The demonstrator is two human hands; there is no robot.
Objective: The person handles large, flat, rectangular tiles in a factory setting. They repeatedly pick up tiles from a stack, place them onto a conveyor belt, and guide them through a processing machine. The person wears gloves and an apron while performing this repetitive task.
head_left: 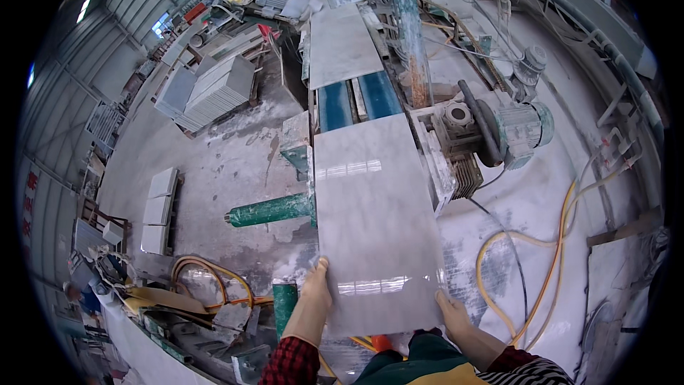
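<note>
A long, pale grey polished stone slab (377, 228) stretches away from me, its far end over the conveyor's blue belts (335, 105). My left hand (318, 288) grips its left edge near the close end, thumb on top and the other fingers mostly hidden below. On the opposite edge, my right hand (452, 311) holds it the same way. Light from above shines in two bands on its surface. Farther along the belts lies a second grey slab (343, 46), with a strip of belt showing between the two.
An electric motor with gearbox (524, 132) sits right of the conveyor. Out to the left juts a green roller (271, 210). Yellow hoses (563, 224) loop across the right floor. Stacked slabs (217, 93) stand at far left, and smaller stacked pieces (158, 210) lie nearer.
</note>
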